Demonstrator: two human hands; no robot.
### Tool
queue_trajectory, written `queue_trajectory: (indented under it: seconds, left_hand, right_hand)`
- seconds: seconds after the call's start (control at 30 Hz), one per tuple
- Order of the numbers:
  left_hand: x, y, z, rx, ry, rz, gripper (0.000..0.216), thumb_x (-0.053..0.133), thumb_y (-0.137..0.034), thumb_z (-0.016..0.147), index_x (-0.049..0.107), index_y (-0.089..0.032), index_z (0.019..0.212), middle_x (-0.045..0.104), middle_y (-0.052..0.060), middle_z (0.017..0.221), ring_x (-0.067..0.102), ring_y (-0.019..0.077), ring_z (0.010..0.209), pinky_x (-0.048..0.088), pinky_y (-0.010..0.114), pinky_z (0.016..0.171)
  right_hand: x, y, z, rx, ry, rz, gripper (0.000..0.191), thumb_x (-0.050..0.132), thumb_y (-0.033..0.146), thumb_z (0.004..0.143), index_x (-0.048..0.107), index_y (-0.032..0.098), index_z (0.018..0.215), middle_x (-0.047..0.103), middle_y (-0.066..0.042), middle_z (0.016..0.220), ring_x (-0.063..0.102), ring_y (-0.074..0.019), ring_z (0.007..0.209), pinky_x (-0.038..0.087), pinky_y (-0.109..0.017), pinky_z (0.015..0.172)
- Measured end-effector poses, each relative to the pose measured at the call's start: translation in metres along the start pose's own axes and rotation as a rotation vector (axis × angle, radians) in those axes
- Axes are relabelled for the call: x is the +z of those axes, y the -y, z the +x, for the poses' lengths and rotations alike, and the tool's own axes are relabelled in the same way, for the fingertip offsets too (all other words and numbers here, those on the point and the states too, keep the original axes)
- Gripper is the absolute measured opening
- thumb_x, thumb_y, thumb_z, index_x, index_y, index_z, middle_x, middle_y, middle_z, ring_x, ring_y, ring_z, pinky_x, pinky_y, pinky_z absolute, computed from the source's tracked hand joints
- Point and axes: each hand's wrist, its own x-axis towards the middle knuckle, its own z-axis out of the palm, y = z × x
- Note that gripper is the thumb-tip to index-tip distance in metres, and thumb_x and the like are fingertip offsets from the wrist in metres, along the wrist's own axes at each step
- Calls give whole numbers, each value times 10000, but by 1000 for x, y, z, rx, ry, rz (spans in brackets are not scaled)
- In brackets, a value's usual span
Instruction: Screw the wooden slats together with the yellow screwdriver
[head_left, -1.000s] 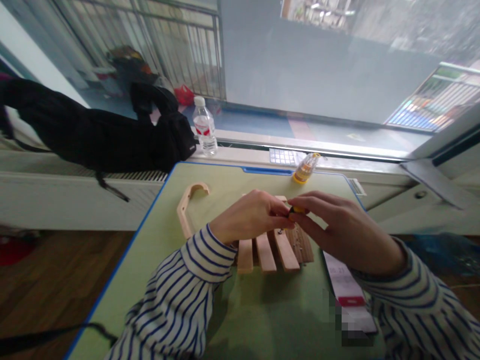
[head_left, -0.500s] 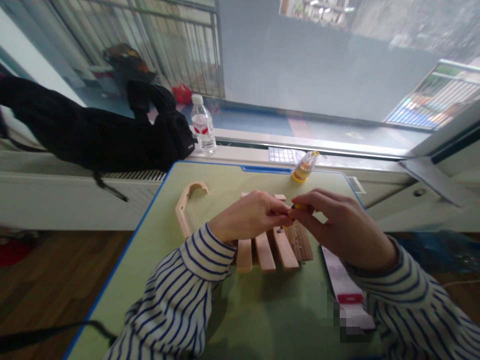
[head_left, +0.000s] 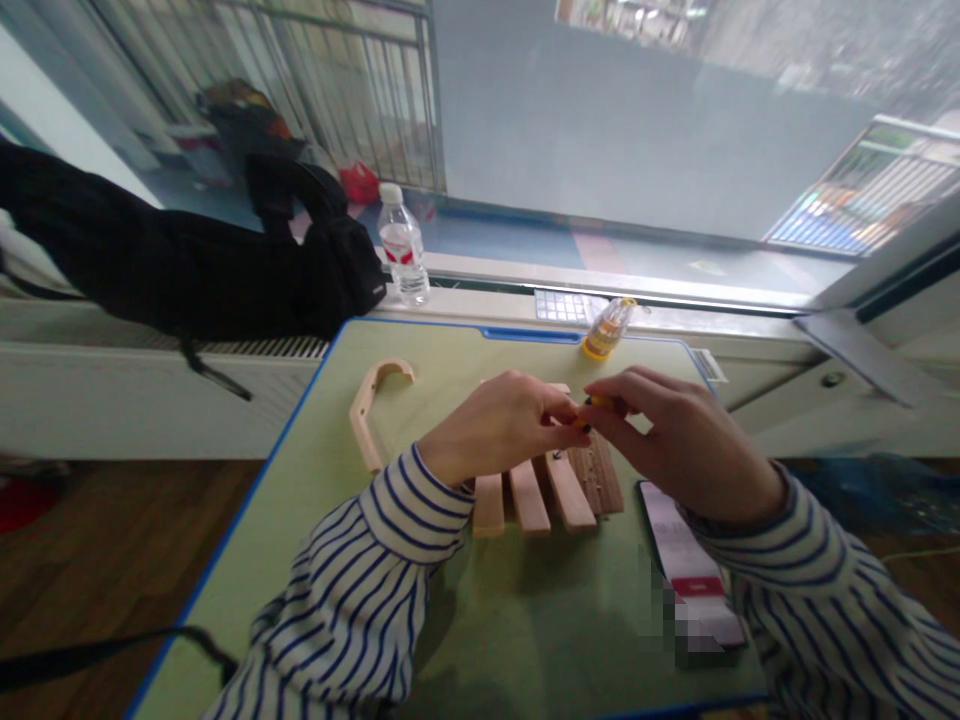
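Note:
Above the wooden slats, my left hand (head_left: 499, 425) is closed in a pinch on a small yellow-and-black piece (head_left: 580, 426). My right hand (head_left: 686, 435) is also closed, its thumb and fingertips pinching another small yellow-and-black piece (head_left: 600, 401). The two pieces are close together; whether they touch or are joined I cannot tell. Under the hands lie several pale wooden slats (head_left: 529, 500), partly covered by my left hand. A small dark mark or part shows on the right slat. Beside it is a browner ridged wooden piece (head_left: 602, 480) with small bits on it.
A hook-shaped wooden piece (head_left: 365, 412) lies on the left of the green table (head_left: 420, 345). A clear bottle with a yellow base (head_left: 606, 330) stands at the back edge, a phone (head_left: 686, 560) at right. Behind are a water bottle (head_left: 403, 250) and black bag (head_left: 217, 270) on the sill.
The yellow-and-black piece at my left fingertips now shows more plainly, higher up than before. My right fingers have shifted slightly on theirs. The whole view has tilted a little.

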Motion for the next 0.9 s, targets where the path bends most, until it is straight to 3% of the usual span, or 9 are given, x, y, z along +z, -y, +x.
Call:
queue_trajectory:
  seconds: [0.27,0.4,0.9]
  left_hand:
    - [-1,-2,0,7,9,4,254,525,-373,799,683,-188,870,617,10,679,510,92,596,316,191,522]
    - [-2,-3,-1,12,15,-32,237,537,-346,792,689,-182,871,622,9,683,507,86,589,315,189,520]
    - [-1,-1,1,10,44,-98,225,526,-323,806,681,-177,878,606,-3,681,499,85,617,316,180,531]
  right_hand:
    - [-16,4,4,-92,148,-102,296,432,416,845,531,221,1046,633,-16,868,580,-142,752,420,-280,668]
    - [-20,5,6,-133,203,-163,264,403,393,860,559,228,995,641,-17,816,586,-143,721,408,-276,637]
    - [-13,2,5,-101,197,-174,270,367,379,876,556,219,983,639,-22,830,587,-155,723,386,-278,636]
